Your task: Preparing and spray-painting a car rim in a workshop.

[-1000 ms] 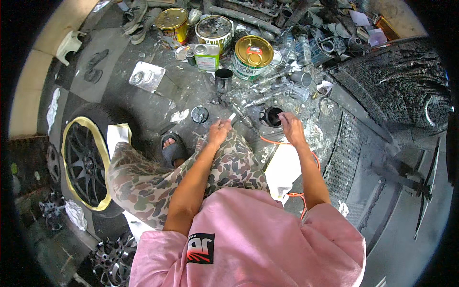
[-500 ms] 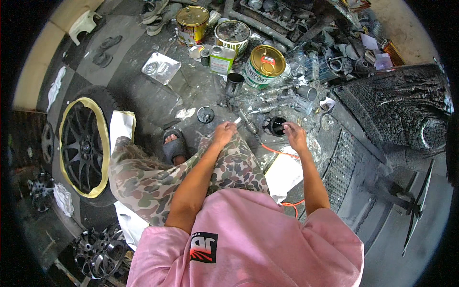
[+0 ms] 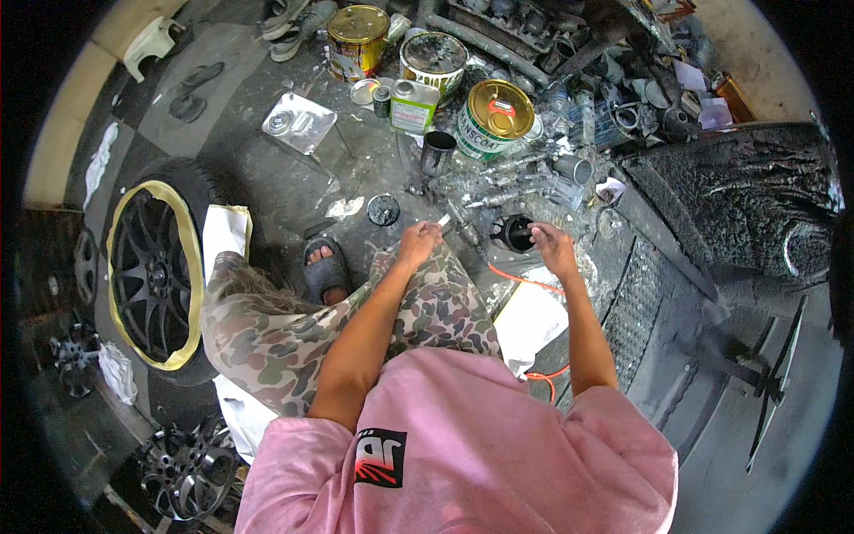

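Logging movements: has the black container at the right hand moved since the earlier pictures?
No: the black container keeps its place relative to the tall black cup; the view itself shifted.

- The left hand [image 3: 422, 244] is by the patchy trousers [image 3: 449, 307]. A small white thing [image 3: 444, 221] pokes out past its fingers.
- The right hand [image 3: 557, 251] is at the edge of a dark pot [image 3: 499, 234] on the floor [image 3: 378, 160]. What it holds is hard to see.
- An orange hose [image 3: 511, 276] lies near it.
- A big tin [image 3: 491, 135] with a gold lid stands beside a green can [image 3: 413, 110].
- A black wheel [image 3: 157, 278] has a yellow ring.
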{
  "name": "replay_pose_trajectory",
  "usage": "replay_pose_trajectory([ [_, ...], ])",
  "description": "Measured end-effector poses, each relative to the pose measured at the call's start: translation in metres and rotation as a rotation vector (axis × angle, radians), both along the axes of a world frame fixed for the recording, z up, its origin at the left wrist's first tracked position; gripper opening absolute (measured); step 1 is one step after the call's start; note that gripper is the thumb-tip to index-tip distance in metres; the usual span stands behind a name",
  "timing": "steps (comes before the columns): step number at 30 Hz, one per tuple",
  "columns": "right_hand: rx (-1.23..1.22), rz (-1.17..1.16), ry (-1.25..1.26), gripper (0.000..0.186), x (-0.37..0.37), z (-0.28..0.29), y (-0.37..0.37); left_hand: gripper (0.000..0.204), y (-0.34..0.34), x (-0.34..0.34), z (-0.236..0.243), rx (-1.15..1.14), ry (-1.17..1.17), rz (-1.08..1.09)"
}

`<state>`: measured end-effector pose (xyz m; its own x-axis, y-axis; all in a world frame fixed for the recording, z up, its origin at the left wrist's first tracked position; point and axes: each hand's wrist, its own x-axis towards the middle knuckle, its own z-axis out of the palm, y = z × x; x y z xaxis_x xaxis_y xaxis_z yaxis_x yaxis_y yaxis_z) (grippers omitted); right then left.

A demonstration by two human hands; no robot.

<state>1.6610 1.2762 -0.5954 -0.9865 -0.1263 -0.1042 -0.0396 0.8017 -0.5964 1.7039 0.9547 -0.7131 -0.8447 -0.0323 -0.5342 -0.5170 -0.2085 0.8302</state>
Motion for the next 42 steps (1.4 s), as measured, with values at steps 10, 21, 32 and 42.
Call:
replay_pose_trajectory([
  [10,0.059,0.030,0.014,0.020,0.006,-0.002,0.006,0.020,0.000,-0.002,0.002,0.021,-0.047,0.000],
  [21,-0.030,-0.043,0.142,0.022,-0.001,0.047,0.023,0.019,0.002,-0.002,0.006,0.030,-0.026,0.042],
  [32,0.113,0.041,0.015,0.026,0.013,0.009,0.004,0.020,0.001,-0.003,0.007,0.039,-0.034,0.026],
  [42,0.218,0.131,0.197,0.021,0.004,0.014,0.003,0.030,0.000,-0.011,0.009,0.101,-0.090,0.061],
])
